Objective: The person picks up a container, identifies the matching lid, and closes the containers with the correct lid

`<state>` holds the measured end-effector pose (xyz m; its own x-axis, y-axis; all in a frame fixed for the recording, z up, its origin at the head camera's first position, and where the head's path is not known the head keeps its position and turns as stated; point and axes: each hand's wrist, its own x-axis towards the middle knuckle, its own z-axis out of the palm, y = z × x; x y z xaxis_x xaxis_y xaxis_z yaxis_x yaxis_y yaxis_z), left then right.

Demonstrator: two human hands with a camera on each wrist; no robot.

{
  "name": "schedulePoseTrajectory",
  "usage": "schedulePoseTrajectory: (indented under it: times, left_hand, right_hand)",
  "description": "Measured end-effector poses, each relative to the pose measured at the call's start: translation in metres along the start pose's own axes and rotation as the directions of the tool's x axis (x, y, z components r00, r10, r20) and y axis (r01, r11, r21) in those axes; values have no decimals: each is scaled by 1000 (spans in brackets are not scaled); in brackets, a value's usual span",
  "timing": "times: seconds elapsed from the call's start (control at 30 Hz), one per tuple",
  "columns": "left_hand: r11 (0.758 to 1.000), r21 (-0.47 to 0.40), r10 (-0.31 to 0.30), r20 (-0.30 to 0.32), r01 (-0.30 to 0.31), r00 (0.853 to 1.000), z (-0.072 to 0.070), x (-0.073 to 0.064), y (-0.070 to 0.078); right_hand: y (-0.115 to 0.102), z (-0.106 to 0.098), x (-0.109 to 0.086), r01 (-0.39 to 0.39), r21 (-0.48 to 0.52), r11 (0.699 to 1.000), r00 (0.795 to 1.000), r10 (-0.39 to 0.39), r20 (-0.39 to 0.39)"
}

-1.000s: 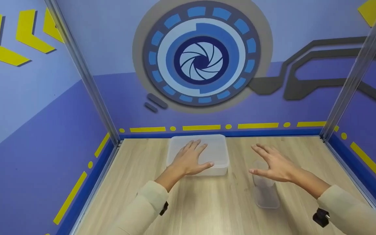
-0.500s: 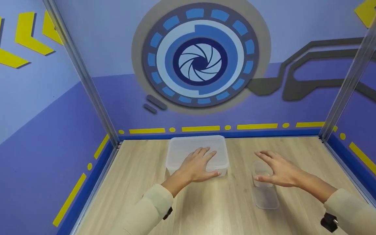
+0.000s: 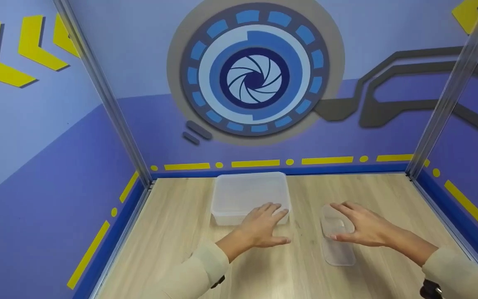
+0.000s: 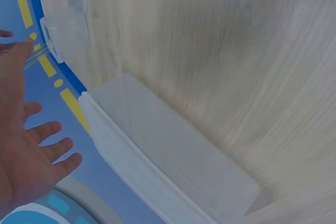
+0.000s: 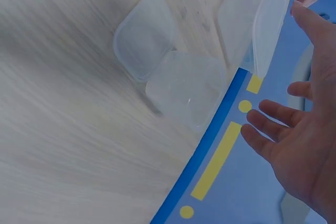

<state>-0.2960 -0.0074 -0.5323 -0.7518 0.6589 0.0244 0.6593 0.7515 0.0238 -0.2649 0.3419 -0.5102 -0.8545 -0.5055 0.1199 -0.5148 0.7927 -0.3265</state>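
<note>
A large translucent plastic food container [image 3: 249,193] with its lid on stands at the back of the table, left of the middle. My left hand [image 3: 262,227] hovers over its front right corner, fingers spread and holding nothing. To the right is a small clear plastic container [image 3: 331,222], with a flat translucent lid [image 3: 338,252] lying just in front of it. Over the small container's right side is my right hand [image 3: 365,226], fingers extended and thumb apart, also holding nothing. In the right wrist view the small container [image 5: 184,90] and lid [image 5: 147,35] lie edge to edge, below the raised hand.
The wood-grain table [image 3: 172,249] is enclosed by a blue back wall [image 3: 147,124] and side walls with metal corner posts [image 3: 102,87]. The large container sits close to the back wall. Bare table lies between the two containers.
Both hands have moved toward me and to the right, staying spread. The left hand has come off the middle of the large lid in view. The containers and the small lid have stayed put.
</note>
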Motion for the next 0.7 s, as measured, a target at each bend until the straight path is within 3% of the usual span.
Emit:
schedulePoseTrajectory:
  times: [0.3,0.47,0.7]
  left_hand:
    - [994,68,89,18,-90,996,19,3,15]
    - [989,80,127,10,-128,992,28,8,26]
    - [988,94,129,-36,-125,991,40,17,37]
  right_hand:
    - [3,9,-5,60,29,998,998,-61,29]
    - [5,15,-6,54,50,997,997,-56,52]
    - [9,28,-9,62,51,997,997,-64,53]
